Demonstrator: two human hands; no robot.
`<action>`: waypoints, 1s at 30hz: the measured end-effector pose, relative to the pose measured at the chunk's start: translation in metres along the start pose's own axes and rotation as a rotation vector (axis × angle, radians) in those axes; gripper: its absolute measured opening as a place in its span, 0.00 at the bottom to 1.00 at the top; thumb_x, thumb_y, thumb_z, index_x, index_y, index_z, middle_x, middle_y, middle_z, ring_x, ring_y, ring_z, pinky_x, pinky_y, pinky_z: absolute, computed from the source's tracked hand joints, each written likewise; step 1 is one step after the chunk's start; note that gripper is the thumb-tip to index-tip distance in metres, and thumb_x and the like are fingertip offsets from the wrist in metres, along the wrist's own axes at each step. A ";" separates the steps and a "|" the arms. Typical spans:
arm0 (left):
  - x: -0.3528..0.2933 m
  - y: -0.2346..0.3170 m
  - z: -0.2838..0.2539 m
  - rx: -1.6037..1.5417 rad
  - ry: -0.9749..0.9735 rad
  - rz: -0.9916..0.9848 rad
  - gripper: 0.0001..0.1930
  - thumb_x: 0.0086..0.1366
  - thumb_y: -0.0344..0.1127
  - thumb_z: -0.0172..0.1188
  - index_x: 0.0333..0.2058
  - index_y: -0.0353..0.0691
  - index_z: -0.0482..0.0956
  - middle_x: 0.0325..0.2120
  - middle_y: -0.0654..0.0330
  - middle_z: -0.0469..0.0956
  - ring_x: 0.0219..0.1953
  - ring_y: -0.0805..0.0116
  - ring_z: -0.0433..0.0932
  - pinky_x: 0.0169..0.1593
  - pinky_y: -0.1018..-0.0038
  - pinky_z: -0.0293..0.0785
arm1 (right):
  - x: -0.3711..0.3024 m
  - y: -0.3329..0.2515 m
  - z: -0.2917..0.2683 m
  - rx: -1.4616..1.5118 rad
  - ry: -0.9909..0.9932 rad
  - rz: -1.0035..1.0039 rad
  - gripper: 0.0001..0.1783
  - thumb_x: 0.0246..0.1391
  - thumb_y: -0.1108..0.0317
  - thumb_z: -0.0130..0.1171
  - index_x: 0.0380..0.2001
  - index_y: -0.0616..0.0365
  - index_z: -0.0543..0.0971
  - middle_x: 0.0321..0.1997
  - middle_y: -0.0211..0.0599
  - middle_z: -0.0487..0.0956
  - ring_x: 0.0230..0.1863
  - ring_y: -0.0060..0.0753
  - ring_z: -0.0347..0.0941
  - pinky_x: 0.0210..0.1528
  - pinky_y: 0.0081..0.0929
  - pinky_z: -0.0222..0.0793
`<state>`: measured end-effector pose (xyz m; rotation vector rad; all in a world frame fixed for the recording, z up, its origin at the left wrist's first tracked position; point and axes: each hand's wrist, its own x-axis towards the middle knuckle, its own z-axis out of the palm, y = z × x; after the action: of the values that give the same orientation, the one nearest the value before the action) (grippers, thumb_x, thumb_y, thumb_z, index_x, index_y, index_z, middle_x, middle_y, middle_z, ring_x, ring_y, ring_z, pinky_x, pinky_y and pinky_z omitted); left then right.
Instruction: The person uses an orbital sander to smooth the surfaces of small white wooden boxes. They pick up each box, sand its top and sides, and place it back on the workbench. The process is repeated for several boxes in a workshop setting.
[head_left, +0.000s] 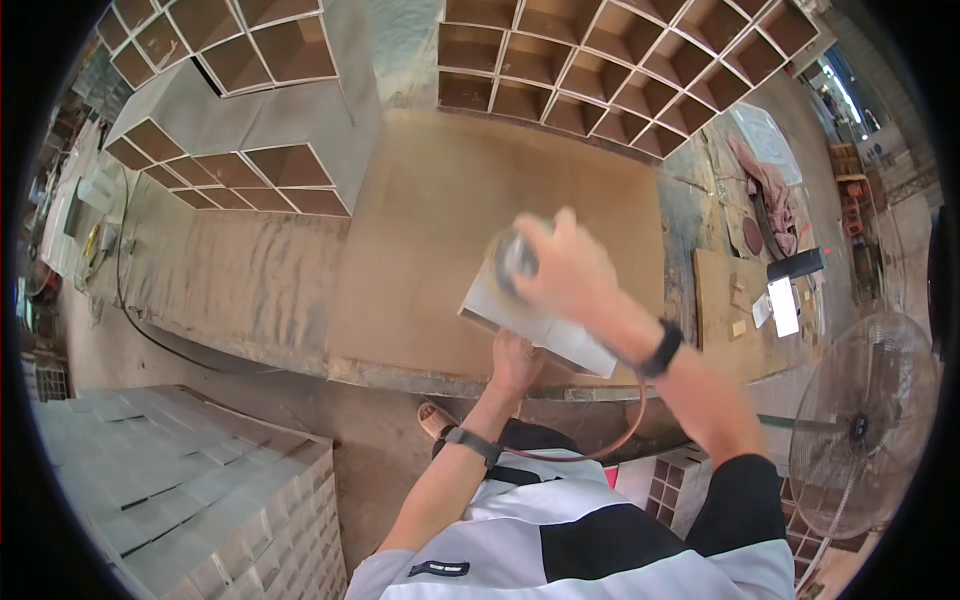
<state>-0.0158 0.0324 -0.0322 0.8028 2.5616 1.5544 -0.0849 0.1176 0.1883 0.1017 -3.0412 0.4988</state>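
Your right hand (560, 265) was clenched around a round sanding tool (515, 258) (blurred, so its details were hard to read), pressing it down on the grey panel (540, 320). Your left hand (515, 362) lay at the panel's near edge, fingers curled over it, seemingly to steady it under the tool. The panel sat at the near edge of the brown workbench (420, 250), within easy reach. A hose (625, 435) hung below the bench edge.
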 end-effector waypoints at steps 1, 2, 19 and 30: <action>0.005 0.006 0.010 -0.068 0.214 -0.092 0.25 0.50 0.27 0.64 0.50 0.37 0.77 0.46 0.47 0.78 0.49 0.43 0.75 0.51 0.54 0.73 | -0.021 -0.007 0.005 -0.004 0.017 -0.030 0.20 0.48 0.60 0.63 0.44 0.52 0.75 0.40 0.57 0.71 0.39 0.61 0.75 0.39 0.50 0.76; 0.016 0.018 0.025 -0.138 0.431 -0.177 0.23 0.48 0.27 0.63 0.47 0.37 0.79 0.43 0.48 0.79 0.47 0.42 0.76 0.50 0.53 0.74 | -0.033 -0.009 0.008 0.020 -0.026 -0.168 0.18 0.48 0.60 0.62 0.43 0.51 0.74 0.41 0.57 0.71 0.38 0.61 0.75 0.39 0.51 0.77; 0.010 0.008 -0.009 0.000 0.123 0.048 0.20 0.49 0.29 0.64 0.44 0.37 0.81 0.44 0.50 0.81 0.49 0.46 0.77 0.54 0.56 0.73 | -0.060 0.024 -0.011 -0.037 0.045 0.088 0.21 0.46 0.61 0.65 0.45 0.47 0.75 0.40 0.56 0.70 0.37 0.60 0.75 0.37 0.51 0.74; 0.011 0.007 -0.007 0.061 0.133 0.058 0.21 0.46 0.26 0.63 0.43 0.39 0.82 0.42 0.50 0.81 0.47 0.47 0.77 0.51 0.57 0.74 | -0.101 0.048 -0.024 -0.081 0.085 0.172 0.26 0.46 0.59 0.69 0.49 0.48 0.75 0.38 0.52 0.69 0.37 0.58 0.75 0.39 0.46 0.74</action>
<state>-0.0241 0.0346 -0.0204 0.8126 2.7148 1.6053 0.0128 0.1762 0.1886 -0.1813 -2.9957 0.3787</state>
